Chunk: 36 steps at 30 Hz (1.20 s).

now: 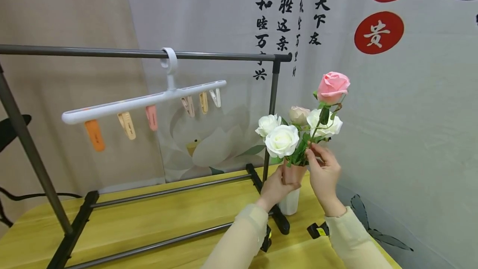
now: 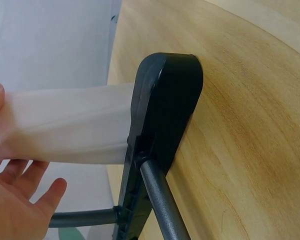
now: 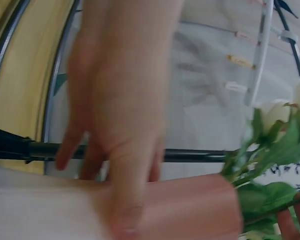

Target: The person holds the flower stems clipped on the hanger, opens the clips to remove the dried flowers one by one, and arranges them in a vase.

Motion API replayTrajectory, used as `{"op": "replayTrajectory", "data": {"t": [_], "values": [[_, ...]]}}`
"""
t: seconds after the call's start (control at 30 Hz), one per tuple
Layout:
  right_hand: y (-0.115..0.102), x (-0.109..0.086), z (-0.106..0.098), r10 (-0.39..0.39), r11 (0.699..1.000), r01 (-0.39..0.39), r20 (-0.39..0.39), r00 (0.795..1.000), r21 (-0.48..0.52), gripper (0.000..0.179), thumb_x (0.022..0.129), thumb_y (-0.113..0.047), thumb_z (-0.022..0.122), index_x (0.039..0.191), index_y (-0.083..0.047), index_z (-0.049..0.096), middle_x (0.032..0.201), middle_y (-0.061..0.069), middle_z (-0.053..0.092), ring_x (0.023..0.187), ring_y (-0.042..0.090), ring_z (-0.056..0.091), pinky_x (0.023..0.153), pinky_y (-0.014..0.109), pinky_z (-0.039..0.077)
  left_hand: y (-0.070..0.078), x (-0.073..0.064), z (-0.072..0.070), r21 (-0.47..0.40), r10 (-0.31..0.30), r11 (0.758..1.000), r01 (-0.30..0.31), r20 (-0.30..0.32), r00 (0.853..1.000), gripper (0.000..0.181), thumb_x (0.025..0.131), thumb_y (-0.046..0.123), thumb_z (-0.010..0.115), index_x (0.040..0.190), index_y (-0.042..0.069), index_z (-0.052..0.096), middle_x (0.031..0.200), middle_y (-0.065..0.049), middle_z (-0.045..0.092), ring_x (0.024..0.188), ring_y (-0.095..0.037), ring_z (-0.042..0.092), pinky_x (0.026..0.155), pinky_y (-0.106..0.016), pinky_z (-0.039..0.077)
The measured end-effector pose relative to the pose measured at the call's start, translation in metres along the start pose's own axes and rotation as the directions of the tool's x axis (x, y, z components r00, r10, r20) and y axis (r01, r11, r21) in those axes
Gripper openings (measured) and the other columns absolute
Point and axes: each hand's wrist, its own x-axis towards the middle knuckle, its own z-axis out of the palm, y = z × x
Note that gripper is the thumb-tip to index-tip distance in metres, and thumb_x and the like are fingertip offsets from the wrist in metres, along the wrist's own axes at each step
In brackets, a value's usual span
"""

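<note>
A vase [image 1: 289,202], pink at the top and white below, stands upright on the table beside the rack's foot. My left hand [image 1: 277,187] grips its upper part; the left wrist view shows that hand [image 2: 20,205] with fingers around the pale vase [image 2: 70,125]. Above the rim, my right hand [image 1: 325,173] pinches the green stem of a pink rose [image 1: 333,87], which rises above the other flowers. White roses [image 1: 282,141] and a pale pink rose [image 1: 299,115] stand in the vase. In the right wrist view, fingertips [image 3: 290,225] hold the stem near the leaves [image 3: 267,195].
A dark metal rack [image 1: 224,56] stands at the left, its black foot [image 1: 280,219] close to the vase. From its bar hangs a white hanger [image 1: 149,101] with several coloured clips. A black-and-yellow item [image 1: 318,231] lies on the wooden table [image 1: 168,215] near my right sleeve. Behind hangs a printed curtain [image 1: 209,15].
</note>
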Motion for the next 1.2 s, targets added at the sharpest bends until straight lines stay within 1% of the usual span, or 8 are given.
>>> {"op": "replayTrajectory", "data": {"t": [0.13,0.33,0.4,0.53,0.63,0.7,0.87,1.2], "values": [[0.003,-0.005,0.002,-0.01,0.999,0.01,0.022,1.0,-0.032,0.017,0.088,0.011,0.063,0.104,0.015,0.067,0.101,0.026,0.065,0.084,0.001,0.061,0.071,0.01,0.048,0.002,0.0,0.0,0.01,0.007,1.0,-0.006,-0.006,1.0,0.066,0.083,0.043,0.076,0.138,0.023,0.047,0.119,0.005,0.063,0.098,-0.016,0.063,0.081,-0.037,0.051],[0.043,-0.013,-0.001,-0.077,0.99,0.084,0.061,0.995,-0.114,0.019,0.085,0.009,0.068,0.104,0.008,0.071,0.097,0.018,0.07,0.084,0.0,0.06,0.072,0.01,0.046,0.004,0.0,-0.001,0.02,0.004,1.0,-0.004,-0.008,1.0,0.066,0.083,0.042,0.076,0.139,0.024,0.046,0.118,0.005,0.064,0.097,-0.017,0.064,0.079,-0.038,0.052],[0.052,-0.015,-0.003,-0.093,0.982,0.105,0.08,0.992,-0.157,0.018,0.085,0.007,0.07,0.102,0.007,0.072,0.094,0.017,0.07,0.083,0.006,0.061,0.073,0.016,0.046,0.004,0.0,-0.001,0.021,0.003,1.0,-0.003,-0.007,1.0,0.068,0.083,0.043,0.076,0.14,0.025,0.045,0.12,0.005,0.063,0.097,-0.017,0.064,0.078,-0.038,0.052],[0.062,-0.02,-0.006,-0.091,0.966,0.116,0.116,0.989,-0.232,0.015,0.084,0.003,0.072,0.099,0.005,0.073,0.088,0.015,0.07,0.084,0.025,0.059,0.072,0.034,0.044,0.003,0.001,-0.001,0.021,0.0,1.0,0.0,-0.002,1.0,0.07,0.083,0.043,0.077,0.142,0.025,0.044,0.119,0.006,0.063,0.095,-0.016,0.064,0.076,-0.037,0.052],[0.068,-0.025,-0.008,-0.079,0.957,0.114,0.137,0.987,-0.265,0.012,0.084,0.001,0.073,0.096,0.005,0.074,0.088,0.016,0.069,0.087,0.032,0.055,0.071,0.042,0.042,0.003,0.0,-0.001,0.019,-0.011,1.0,0.011,-0.001,1.0,0.07,0.082,0.043,0.077,0.142,0.026,0.044,0.116,0.007,0.063,0.092,-0.015,0.064,0.074,-0.036,0.052],[0.071,-0.028,-0.008,-0.088,0.955,0.125,0.144,0.986,-0.268,0.01,0.083,0.002,0.073,0.093,0.005,0.074,0.091,0.017,0.068,0.089,0.034,0.053,0.073,0.044,0.04,0.003,0.001,-0.001,0.014,-0.02,1.0,0.02,-0.001,1.0,0.071,0.082,0.043,0.077,0.142,0.026,0.043,0.115,0.008,0.063,0.091,-0.014,0.064,0.074,-0.036,0.052],[0.077,-0.033,-0.007,-0.13,0.954,0.164,0.146,0.981,-0.25,0.005,0.082,0.005,0.073,0.087,0.007,0.073,0.1,0.021,0.062,0.094,0.038,0.049,0.075,0.042,0.035,0.004,0.002,-0.001,0.008,-0.031,0.999,0.031,-0.006,1.0,0.07,0.083,0.043,0.076,0.143,0.027,0.043,0.115,0.008,0.063,0.092,-0.014,0.064,0.076,-0.035,0.052],[0.076,-0.038,-0.01,-0.151,0.952,0.183,0.144,0.978,-0.245,0.013,0.079,0.007,0.072,0.092,0.008,0.073,0.102,0.023,0.059,0.095,0.039,0.048,0.076,0.043,0.035,0.003,-0.001,0.0,0.015,-0.039,0.999,0.039,-0.003,0.999,0.07,0.082,0.045,0.076,0.142,0.028,0.044,0.12,0.007,0.063,0.101,-0.018,0.063,0.081,-0.039,0.052]]}}
